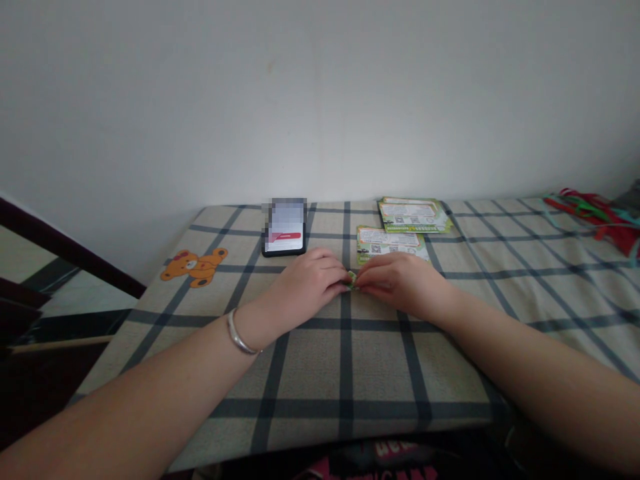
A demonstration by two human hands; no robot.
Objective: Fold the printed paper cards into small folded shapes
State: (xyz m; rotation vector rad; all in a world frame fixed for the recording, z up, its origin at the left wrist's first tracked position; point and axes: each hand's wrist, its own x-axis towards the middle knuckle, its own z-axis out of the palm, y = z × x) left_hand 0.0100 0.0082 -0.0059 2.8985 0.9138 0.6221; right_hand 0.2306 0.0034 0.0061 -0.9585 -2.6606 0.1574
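A small green-and-white piece of paper (352,280) shows between the fingertips of both hands, low over the checked tablecloth. My left hand (320,277), with a silver bangle on its wrist, pinches it from the left. From the right, my right hand (395,280) pinches its other side. Fingers cover most of the paper, so its full shape is hidden. Just behind my right hand lies a printed green-and-white card (387,243), partly covered by that hand. A stack of similar cards (415,215) overlaps it toward the wall.
A phone (285,230) with a lit screen lies behind my left hand. An orange bear cutout (195,267) rests on the left part of the checked tablecloth (310,373). Red and green cloth or straps (600,213) lie at the far right. A white wall (320,100) bounds the back.
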